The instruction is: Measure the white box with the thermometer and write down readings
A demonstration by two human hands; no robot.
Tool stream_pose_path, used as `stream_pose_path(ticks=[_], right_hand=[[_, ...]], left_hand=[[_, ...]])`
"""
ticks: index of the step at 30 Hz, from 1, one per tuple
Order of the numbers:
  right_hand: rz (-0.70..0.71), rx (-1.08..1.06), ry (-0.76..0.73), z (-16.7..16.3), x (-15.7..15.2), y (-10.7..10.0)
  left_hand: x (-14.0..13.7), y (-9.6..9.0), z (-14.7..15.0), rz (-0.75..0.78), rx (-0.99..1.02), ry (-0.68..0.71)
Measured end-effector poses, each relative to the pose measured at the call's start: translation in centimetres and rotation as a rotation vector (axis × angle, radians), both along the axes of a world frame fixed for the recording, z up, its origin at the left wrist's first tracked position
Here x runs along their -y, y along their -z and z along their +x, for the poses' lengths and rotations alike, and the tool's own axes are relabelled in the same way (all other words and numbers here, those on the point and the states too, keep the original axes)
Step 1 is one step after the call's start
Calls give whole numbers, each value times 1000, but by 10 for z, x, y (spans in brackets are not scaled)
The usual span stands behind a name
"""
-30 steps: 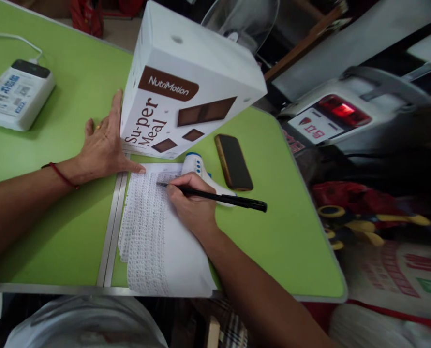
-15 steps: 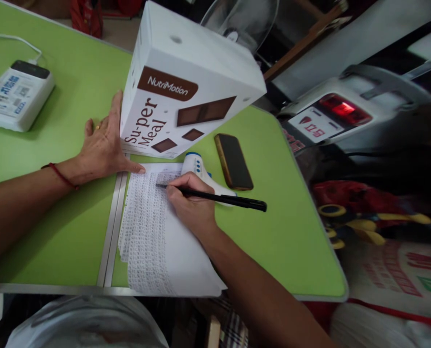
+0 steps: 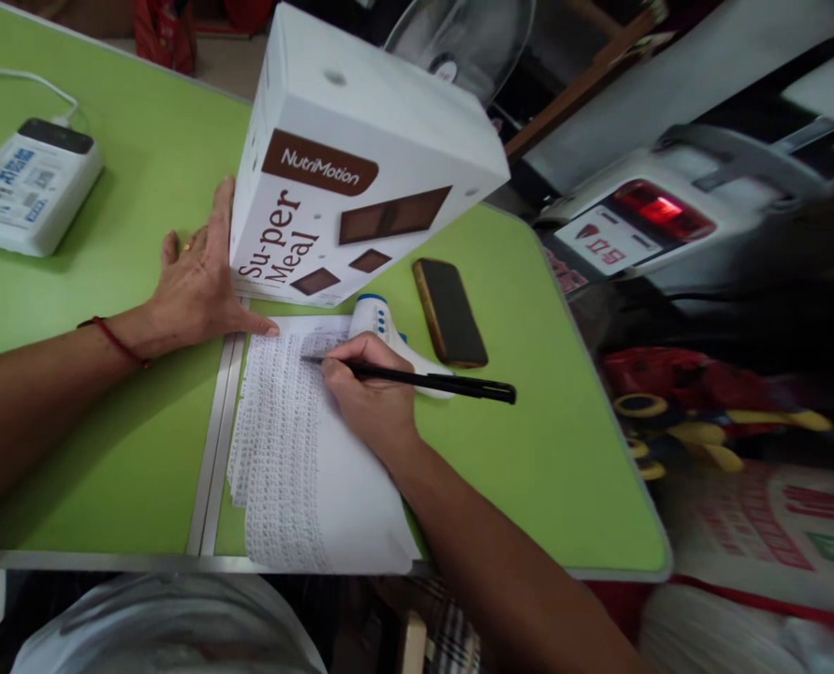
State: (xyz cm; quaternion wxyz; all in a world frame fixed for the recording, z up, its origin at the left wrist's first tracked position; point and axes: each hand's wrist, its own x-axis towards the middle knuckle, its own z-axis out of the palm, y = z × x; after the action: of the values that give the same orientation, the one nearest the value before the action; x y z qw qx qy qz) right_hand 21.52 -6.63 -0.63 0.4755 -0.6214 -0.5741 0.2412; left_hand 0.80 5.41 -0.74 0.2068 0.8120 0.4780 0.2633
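Note:
My right hand (image 3: 375,393) is closed around a black pen (image 3: 445,382), its tip on the upper part of a written sheet of paper (image 3: 290,449). Rows of small handwriting cover the sheet's left side; the right part is blank. More sheets lie under it at the left. My left hand (image 3: 196,281) is spread, fingers along the side of a white NutriMotion box (image 3: 381,122) and thumb at the paper's top edge. A white and blue handheld thermometer-like device (image 3: 381,318) lies just beyond my right hand, partly hidden by it.
A phone (image 3: 450,314) lies right of the box on the green table (image 3: 543,449). At the far left sits a white device (image 3: 34,187) with cables. A fan (image 3: 459,47), a machine with a red display (image 3: 662,211) and a printed sack (image 3: 774,534) stand beyond the table.
The view has shifted very slightly. My right forearm and the paper's lower right corner have moved a little; both hands keep their places and the pen stays in my right hand.

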Motion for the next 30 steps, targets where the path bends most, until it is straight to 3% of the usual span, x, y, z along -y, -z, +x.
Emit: stream_pose_path(ticks=[14, 23, 30], right_hand=[[19, 12, 10, 1, 0, 0], [32, 4, 32, 1, -1, 3], [35, 4, 8, 2, -1, 2]], left_hand=[[0, -1, -1, -16, 30, 32], [5, -13, 5, -78, -33, -4], [1, -4, 0, -21, 41, 34]])
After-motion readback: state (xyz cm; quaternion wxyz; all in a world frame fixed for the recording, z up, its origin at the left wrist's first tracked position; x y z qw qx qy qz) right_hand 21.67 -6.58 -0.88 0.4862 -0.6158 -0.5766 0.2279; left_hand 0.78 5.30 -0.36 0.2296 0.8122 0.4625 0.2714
